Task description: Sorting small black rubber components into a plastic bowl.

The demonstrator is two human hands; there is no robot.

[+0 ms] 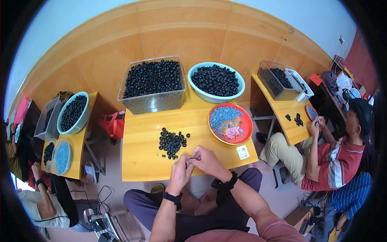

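Hands: left hand [180, 167] and right hand [207, 159] meet at the near edge of the yellow table [141, 161], fingertips pinched together on something small between them — too tiny to make out, probably one of the black rings.
Fingers: both sets curled in and grasping; neither hand lies loose.
Loose rings: small pile of black rings [172, 142] sits on the table just beyond the hands, within easy reach for picking one at a time.
Red plate [246, 136]: to the right of the pile, holding a heap of small bluish metal parts — kept shallow and close, so a piece can be lifted out quickly.
Bulk stock: clear plastic bin [153, 103] and pale blue bowl [201, 94], both heaped with black rings, stand at the far side, out of the working space.
Wrists: dark band on each.
Neighbours: person in a red striped shirt [336, 161] at the next table to the right, hands raised over a similar plate; another person's arm [38, 181] at the left table.
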